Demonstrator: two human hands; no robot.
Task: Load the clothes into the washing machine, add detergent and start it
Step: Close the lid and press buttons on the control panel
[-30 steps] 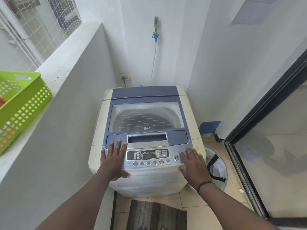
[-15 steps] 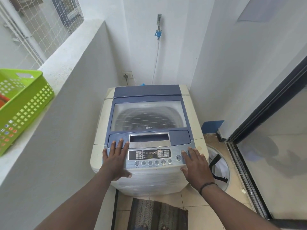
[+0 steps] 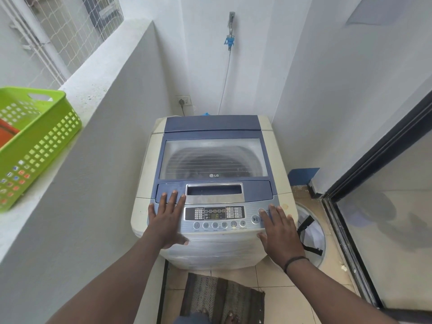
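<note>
Both hands flat on washing machine [image 3: 211, 160] (lid closed).

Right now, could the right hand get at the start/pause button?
Probably yes. The right hand lies flat on the control panel, fingertips beside the start/pause button, and nothing lies between them.

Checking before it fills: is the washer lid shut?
Shut. The lid lies flat on the washing machine, its window level over the drum.

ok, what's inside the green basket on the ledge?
Inside the green basket, only an orange-red object shows above the rim, with small colourful patches showing through the side holes. The rest is hidden by its wall and the frame edge.
</note>
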